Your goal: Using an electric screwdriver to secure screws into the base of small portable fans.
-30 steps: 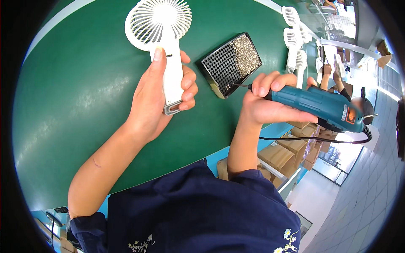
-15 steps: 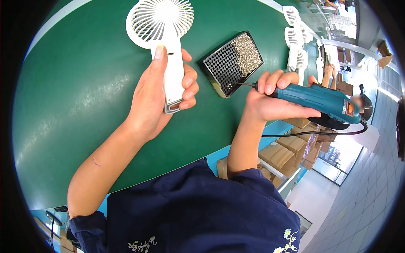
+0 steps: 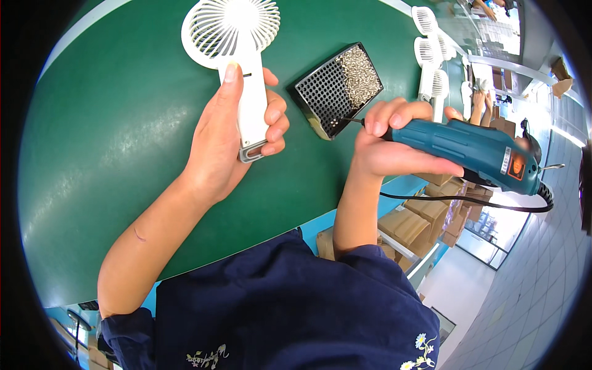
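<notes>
My left hand (image 3: 222,123) is wrapped round the handle of a white handheld fan (image 3: 252,102), thumb on its front, with the round grille upward. At the handle's lower end is a grey loop. A teal electric screwdriver (image 3: 459,147) lies in the grip of my right hand (image 3: 394,139), its thin bit pointing left. The bit's tip reaches the near corner of a black screw tray (image 3: 322,92), where a few screws sit in the holes. Small silver screws (image 3: 362,75) are heaped over the tray's far right part. Whether the tip touches a screw, I cannot tell.
More white fans (image 3: 427,52) lie at the right of the green table (image 3: 123,160). A black cord (image 3: 431,200) loops from the screwdriver. Cardboard boxes (image 3: 404,228) stand below the table's edge at right. Farther off are another person's hands (image 3: 482,102).
The screwdriver's rear end has swung slightly down and right, showing a metal hook there. My left hand and the fan have shifted only slightly.
</notes>
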`<act>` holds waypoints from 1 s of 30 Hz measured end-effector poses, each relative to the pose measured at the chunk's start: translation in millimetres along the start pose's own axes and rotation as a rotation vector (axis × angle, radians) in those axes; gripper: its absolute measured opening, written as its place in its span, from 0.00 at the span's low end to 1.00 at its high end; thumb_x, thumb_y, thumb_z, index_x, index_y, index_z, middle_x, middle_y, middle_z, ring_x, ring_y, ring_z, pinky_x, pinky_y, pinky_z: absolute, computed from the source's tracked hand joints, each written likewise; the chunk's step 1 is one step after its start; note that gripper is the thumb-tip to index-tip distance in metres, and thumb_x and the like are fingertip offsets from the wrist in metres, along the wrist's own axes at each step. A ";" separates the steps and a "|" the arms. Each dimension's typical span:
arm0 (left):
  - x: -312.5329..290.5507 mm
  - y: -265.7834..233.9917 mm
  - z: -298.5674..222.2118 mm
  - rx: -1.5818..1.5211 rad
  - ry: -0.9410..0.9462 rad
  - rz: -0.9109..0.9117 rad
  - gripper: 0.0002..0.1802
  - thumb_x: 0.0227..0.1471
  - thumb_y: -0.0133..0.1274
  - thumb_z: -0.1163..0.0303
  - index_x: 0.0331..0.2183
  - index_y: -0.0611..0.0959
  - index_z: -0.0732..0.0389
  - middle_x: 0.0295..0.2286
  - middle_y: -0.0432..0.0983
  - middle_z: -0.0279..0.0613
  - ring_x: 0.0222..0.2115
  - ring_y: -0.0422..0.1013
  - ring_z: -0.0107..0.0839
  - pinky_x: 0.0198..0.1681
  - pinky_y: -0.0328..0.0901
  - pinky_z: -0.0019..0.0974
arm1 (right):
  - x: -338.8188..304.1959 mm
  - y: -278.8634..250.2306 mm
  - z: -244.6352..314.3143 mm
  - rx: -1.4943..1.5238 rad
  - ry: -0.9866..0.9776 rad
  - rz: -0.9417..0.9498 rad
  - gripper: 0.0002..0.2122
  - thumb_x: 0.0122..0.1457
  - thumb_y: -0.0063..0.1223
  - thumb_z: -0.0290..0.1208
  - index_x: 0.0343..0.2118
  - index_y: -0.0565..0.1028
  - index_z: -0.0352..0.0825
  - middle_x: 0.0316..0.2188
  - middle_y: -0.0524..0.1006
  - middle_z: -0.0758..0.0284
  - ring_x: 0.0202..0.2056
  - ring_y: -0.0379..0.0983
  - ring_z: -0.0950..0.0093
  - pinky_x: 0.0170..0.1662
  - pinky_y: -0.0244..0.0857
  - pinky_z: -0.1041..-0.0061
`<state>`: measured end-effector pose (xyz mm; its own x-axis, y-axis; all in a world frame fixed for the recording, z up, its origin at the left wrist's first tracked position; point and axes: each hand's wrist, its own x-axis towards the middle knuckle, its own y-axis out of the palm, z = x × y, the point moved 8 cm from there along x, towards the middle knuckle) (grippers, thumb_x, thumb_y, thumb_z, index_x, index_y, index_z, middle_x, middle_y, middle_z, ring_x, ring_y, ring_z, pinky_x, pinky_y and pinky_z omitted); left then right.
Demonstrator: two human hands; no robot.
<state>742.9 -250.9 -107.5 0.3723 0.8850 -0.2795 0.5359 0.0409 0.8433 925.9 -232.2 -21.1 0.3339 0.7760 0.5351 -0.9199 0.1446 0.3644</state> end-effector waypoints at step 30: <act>-2.2 -5.0 -1.7 0.060 0.035 -0.010 0.29 0.61 0.31 0.43 0.44 0.68 0.60 0.25 0.69 0.34 0.24 0.64 0.20 0.23 0.57 0.24 | -45.0 124.7 20.1 0.286 0.127 0.465 0.38 0.51 0.26 0.73 0.58 0.55 0.49 0.22 0.66 0.64 0.13 0.58 0.74 0.16 0.54 0.76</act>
<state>738.1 -252.3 -110.4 0.3404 0.9004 -0.2710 0.5845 0.0231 0.8111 800.3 -261.4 15.6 -0.1370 0.7888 0.5992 -0.8661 -0.3889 0.3140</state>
